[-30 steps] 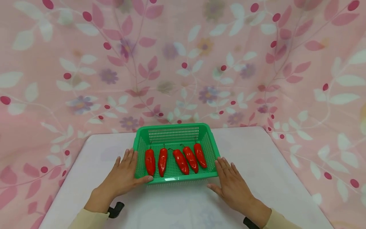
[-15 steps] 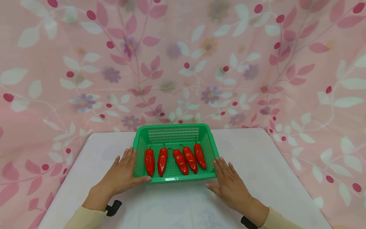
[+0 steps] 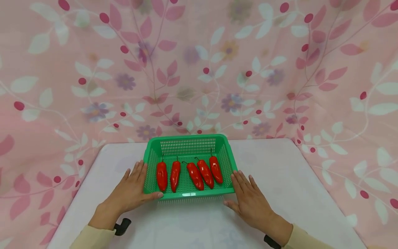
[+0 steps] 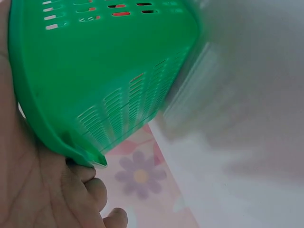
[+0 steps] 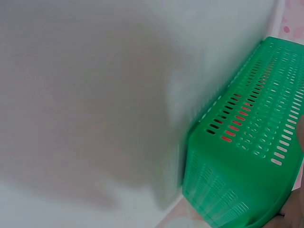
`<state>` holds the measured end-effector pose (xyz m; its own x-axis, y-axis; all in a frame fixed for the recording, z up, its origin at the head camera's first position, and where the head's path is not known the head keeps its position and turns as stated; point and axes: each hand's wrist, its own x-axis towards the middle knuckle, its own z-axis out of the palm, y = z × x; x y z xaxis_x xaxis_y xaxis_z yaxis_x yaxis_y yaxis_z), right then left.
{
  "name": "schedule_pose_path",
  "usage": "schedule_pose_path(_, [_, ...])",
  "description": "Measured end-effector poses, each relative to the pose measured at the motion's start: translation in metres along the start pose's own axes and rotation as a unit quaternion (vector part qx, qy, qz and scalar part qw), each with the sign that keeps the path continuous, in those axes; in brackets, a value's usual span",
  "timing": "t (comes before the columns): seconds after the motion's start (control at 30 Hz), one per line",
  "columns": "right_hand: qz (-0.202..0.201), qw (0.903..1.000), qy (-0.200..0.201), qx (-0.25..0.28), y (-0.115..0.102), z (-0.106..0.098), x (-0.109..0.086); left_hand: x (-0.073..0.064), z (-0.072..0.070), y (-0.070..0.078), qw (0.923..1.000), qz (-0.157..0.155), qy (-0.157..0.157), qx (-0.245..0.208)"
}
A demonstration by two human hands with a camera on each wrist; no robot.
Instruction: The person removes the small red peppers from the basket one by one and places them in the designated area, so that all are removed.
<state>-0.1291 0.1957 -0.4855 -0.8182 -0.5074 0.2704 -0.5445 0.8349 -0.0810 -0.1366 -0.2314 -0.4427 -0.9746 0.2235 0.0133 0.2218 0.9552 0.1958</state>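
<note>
A green plastic basket [image 3: 186, 196] with slotted walls stands near the back of the table. Inside it, several glossy red chili peppers [image 3: 195, 176] lie side by side, stems pointing to the back. My left hand [image 3: 129, 193] lies along the basket's left side, fingers extended and thumb on the front rim. My right hand [image 3: 251, 200] touches the right side near the front corner, fingers straight and thumb spread off the rim. In the left wrist view the palm [image 4: 33, 194] is against the green basket [image 4: 61, 80]. The right wrist view has the basket wall [image 5: 228, 175], most of the hand out of frame.
A white cloth covers the table [image 3: 192, 228]. Behind and on both sides hangs a pink floral curtain [image 3: 174, 52]. Each wrist wears a black strap mount [image 3: 122, 227] just below a pale sleeve [image 3: 93, 238].
The basket and both hands have shifted slightly left relative to the table. The head view has turned a little left. Both hands keep their places on the basket's sides.
</note>
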Motion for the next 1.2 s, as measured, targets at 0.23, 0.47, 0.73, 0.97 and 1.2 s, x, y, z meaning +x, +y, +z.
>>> schedule_pose_path(0.23, [-0.006, 0.9998, -0.016, 0.005, 0.005, -0.002, 0.010, 0.001, -0.002, 0.001, 0.9999, 0.002, 0.001, 0.012])
schedule_pose_path(0.47, [-0.002, 0.9992, -0.039, 0.007, 0.015, -0.003, 0.023, 0.001, 0.000, 0.001, 1.0000, 0.005, -0.001, 0.005])
schedule_pose_path(0.73, [-0.006, 0.9992, -0.039, 0.006, 0.019, -0.003, 0.027, 0.000, -0.004, 0.003, 0.9999, -0.001, -0.001, 0.016])
schedule_pose_path(0.97, [-0.010, 0.9992, -0.038, 0.013, 0.020, -0.006, 0.027, 0.001, -0.009, 0.002, 0.9998, 0.006, -0.015, 0.012])
schedule_pose_path(1.2, [-0.014, 0.9985, -0.050, 0.015, 0.021, -0.008, 0.029, 0.004, -0.015, -0.005, 0.9990, 0.015, -0.041, -0.004])
